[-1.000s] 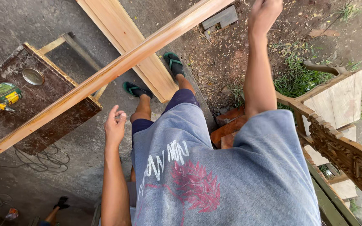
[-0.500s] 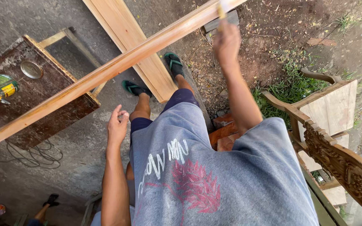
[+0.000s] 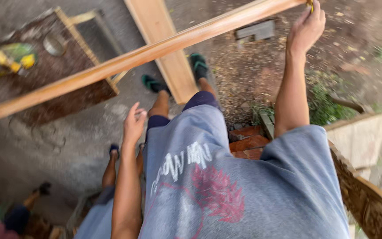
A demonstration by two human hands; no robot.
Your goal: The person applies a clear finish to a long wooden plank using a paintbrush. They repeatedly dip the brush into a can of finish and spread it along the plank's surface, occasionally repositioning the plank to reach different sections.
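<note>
The right hand (image 3: pixel 307 27), at one o'clock, is closed around a small yellow object (image 3: pixel 309 4) (too blurred to identify) against the long pale wooden beam (image 3: pixel 147 55), which slants from nine o'clock up to one. The left hand (image 3: pixel 133 125) hangs loose with fingers apart beside the grey shorts (image 3: pixel 226 177).

Long beam (image 3: pixel 155 53): smooth planed wood, light tan, slight sheen. Plank (image 3: pixel 164 48) on ground: pale wood, matt. T-shirt (image 3: pixel 244 186): grey cloth w/ matt red print. Ground (image 3: pixel 58 150): rough grey concrete. Chair back (image 3: pixel 368 199): carved dark wood.
</note>
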